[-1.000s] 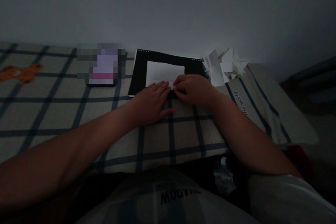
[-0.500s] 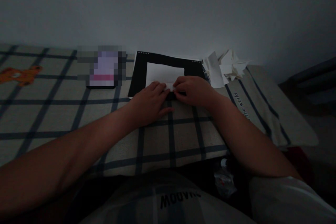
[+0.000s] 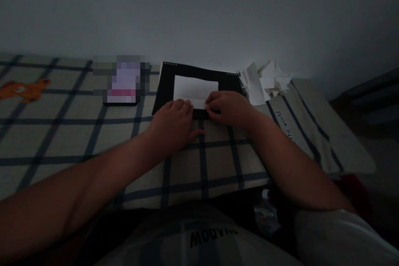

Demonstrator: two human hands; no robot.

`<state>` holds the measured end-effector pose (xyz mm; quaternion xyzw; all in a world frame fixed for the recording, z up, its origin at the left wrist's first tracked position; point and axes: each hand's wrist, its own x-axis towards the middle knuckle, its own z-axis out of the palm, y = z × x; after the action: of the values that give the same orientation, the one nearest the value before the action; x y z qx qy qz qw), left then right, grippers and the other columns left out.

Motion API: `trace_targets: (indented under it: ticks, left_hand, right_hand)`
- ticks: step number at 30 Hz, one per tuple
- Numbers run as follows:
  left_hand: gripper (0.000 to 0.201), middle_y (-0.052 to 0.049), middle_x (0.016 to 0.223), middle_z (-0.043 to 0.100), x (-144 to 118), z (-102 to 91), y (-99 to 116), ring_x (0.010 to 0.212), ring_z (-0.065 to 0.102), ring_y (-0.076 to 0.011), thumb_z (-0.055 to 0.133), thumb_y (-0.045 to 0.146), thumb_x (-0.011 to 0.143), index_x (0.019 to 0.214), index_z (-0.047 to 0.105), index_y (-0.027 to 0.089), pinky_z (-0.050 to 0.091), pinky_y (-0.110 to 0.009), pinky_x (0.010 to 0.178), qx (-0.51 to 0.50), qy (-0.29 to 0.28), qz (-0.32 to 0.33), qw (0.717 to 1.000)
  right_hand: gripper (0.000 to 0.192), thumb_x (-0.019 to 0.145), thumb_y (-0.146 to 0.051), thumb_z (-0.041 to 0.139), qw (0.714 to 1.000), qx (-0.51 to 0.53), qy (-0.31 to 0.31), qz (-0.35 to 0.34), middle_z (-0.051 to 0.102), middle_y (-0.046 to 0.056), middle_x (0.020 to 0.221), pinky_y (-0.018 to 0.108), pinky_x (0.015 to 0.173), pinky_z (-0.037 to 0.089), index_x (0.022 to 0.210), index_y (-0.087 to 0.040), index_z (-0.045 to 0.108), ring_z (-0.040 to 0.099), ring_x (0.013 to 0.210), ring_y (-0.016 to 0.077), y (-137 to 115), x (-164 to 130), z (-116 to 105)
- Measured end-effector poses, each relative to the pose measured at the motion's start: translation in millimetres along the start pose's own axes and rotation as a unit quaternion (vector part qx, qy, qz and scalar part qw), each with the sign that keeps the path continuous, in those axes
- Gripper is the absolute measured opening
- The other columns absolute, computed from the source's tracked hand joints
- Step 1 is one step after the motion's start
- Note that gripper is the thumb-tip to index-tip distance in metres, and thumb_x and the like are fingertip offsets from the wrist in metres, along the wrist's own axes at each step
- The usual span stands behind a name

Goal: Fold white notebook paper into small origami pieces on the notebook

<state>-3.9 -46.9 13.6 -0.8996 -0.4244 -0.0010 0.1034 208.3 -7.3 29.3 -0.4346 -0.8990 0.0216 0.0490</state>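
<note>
A white sheet of paper (image 3: 196,87) lies on a black-covered notebook (image 3: 162,91), with a folded strip along its near edge. My left hand (image 3: 173,122) is open and palm down; its fingertips press on the paper's near left corner, and its thumb sticks out to the right over the cloth. At the near right corner, my right hand (image 3: 229,107) is closed, thumb and fingers pinching the folded edge of the paper. The right hand hides that corner and part of the notebook.
A phone (image 3: 124,81) with a blurred screen lies left of the notebook. Crumpled paper scraps (image 3: 274,79) are heaped to its right. An orange cut-out figure (image 3: 26,90) lies far left on the checked tablecloth (image 3: 77,133). Below the table edge is a clear plastic bottle (image 3: 266,214).
My left hand has slid left along the paper's near edge, away from the right hand, so more of the folded strip shows. My right hand stays almost in place.
</note>
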Motion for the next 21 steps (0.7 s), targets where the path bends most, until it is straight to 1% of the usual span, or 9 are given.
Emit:
trace_targets:
  ticks: [4, 9, 13, 15, 18, 21]
  left_hand:
    - [0.071, -0.026, 0.139, 0.064, -3, -9.6, 0, 0.128, 0.059, -0.0374, 0.05, 0.062, 0.101, 0.134, 0.066, 0.0, 0.046, -0.044, 0.102, 0.024, -0.014, -0.031, 0.999]
    - [0.055, -0.02, 0.122, 0.073, -5, -21.6, -1, 0.116, 0.063, -0.0342, 0.05, 0.057, 0.102, 0.12, 0.074, 0.011, 0.046, -0.042, 0.091, 0.051, -0.036, -0.067, 0.996]
    - [0.053, -0.019, 0.112, 0.075, -5, -25.6, -3, 0.109, 0.065, -0.0342, 0.048, 0.056, 0.102, 0.112, 0.076, 0.011, 0.045, -0.041, 0.085, 0.054, -0.05, -0.093, 0.993]
    - [0.054, -0.019, 0.108, 0.075, -5, -24.8, -4, 0.107, 0.065, -0.0351, 0.047, 0.056, 0.102, 0.108, 0.076, 0.01, 0.045, -0.043, 0.084, 0.047, -0.04, -0.093, 0.994]
    - [0.058, -0.019, 0.1, 0.076, -7, -21.4, -5, 0.103, 0.065, -0.0354, 0.042, 0.058, 0.102, 0.102, 0.078, 0.013, 0.045, -0.044, 0.083, 0.042, -0.011, -0.089, 0.995]
    - [0.061, -0.018, 0.097, 0.076, -8, -18.0, -5, 0.101, 0.064, -0.0352, 0.038, 0.06, 0.103, 0.101, 0.079, 0.014, 0.045, -0.046, 0.085, 0.032, 0.013, -0.096, 0.995]
  right_hand:
    - [0.027, 0.096, -0.024, 0.057, 1.0, 0.004, 0.004, 0.003, 0.077, 0.009, 0.118, 0.032, 0.076, 0.044, 0.099, -0.016, 0.083, 0.07, 0.095, 0.0204, 0, 0, 0]
    - [0.027, 0.095, -0.023, 0.058, 1.0, 0.004, 0.005, -0.002, 0.078, 0.008, 0.118, 0.033, 0.076, 0.043, 0.097, -0.015, 0.083, 0.071, 0.097, 0.0216, 1, 0, 0]
    - [0.027, 0.096, -0.024, 0.057, 1.0, 0.007, 0.009, -0.008, 0.078, 0.008, 0.118, 0.033, 0.075, 0.044, 0.097, -0.016, 0.083, 0.071, 0.095, 0.0215, 2, 0, 1]
    - [0.027, 0.096, -0.025, 0.057, 1.0, 0.006, 0.009, -0.009, 0.078, 0.008, 0.118, 0.033, 0.075, 0.044, 0.097, -0.016, 0.083, 0.071, 0.095, 0.0213, 3, -1, 1]
    - [0.027, 0.096, -0.025, 0.057, 1.0, 0.007, 0.003, -0.009, 0.077, 0.008, 0.119, 0.033, 0.076, 0.044, 0.097, -0.017, 0.083, 0.07, 0.095, 0.0209, 2, -1, 0]
    - [0.028, 0.097, -0.024, 0.056, 1.0, 0.008, -0.001, -0.009, 0.077, 0.008, 0.12, 0.033, 0.077, 0.044, 0.096, -0.017, 0.083, 0.07, 0.096, 0.021, 2, -1, -1]
